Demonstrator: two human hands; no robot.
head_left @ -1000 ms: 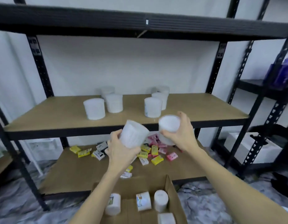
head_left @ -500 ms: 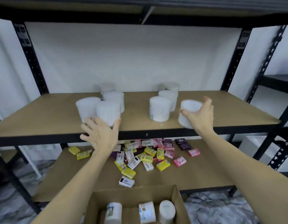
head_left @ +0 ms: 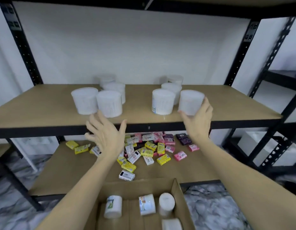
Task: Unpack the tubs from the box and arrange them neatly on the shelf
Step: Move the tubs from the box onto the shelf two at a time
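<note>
I'm looking at the middle shelf (head_left: 44, 103), where eight white tubs stand upright in two clusters. My left hand (head_left: 105, 135) hangs just below the shelf's front edge, fingers spread wide and holding nothing, just beneath the nearest left tub (head_left: 109, 103). That tub sits touching its neighbour (head_left: 85, 100), with two more behind them (head_left: 114, 90) running back toward the wall.

My right hand (head_left: 197, 121) is cupped loosely round the far-right tub (head_left: 190, 102), thumb under its left lower edge and fingers up its right side; whether I'm gripping it or only touching it I cannot tell. The tub stands near the shelf's front edge, just beside the labelled tub (head_left: 163, 102), and two further ones sit behind (head_left: 173, 87).

On the lower shelf (head_left: 64, 170) lies a loose heap of small soap packets (head_left: 150, 148), yellow, pink, purple and white. Below me the cardboard box (head_left: 176, 191) is open, with at least four tubs inside (head_left: 147, 205), some lying on their sides.
</note>
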